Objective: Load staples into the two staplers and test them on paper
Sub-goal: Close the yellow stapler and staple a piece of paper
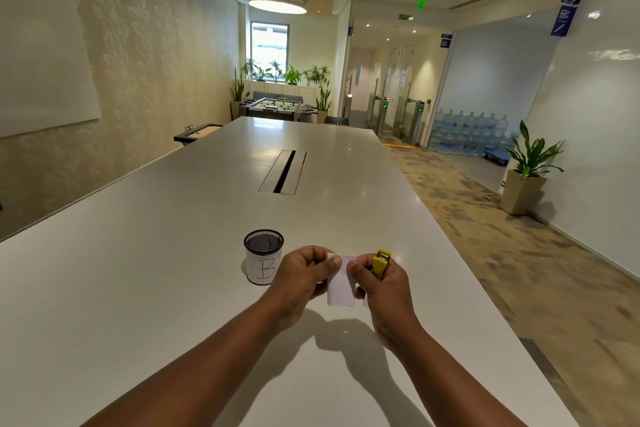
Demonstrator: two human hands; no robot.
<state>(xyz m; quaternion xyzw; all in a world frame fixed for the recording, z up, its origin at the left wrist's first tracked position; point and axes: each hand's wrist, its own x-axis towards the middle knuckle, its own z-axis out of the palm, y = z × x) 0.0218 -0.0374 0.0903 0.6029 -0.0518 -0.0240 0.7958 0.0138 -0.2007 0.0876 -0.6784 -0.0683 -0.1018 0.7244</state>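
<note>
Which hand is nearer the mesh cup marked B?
Left. The left hand sits just right of the mesh cup, pinching the paper; the right hand is farther right, gripping the yellow stapler.

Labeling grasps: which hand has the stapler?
The right hand: it grips the yellow stapler while also pinching the paper slip. The left hand holds only paper.

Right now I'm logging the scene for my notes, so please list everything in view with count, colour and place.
stapler: one, yellow, gripped in right hand
paper slip: one, white, pinched between both hands above table
mesh pen cup: one, black, white label marked B, on table left of hands
table: one, white, long, slot near middle
potted plant: one, green, floor at right
water bottles: many, blue, stacked far right
foosball table: one, dark, far end
whiteboard: one, white, left wall
left hand: one, pinching paper
right hand: one, holding stapler and paper
</note>
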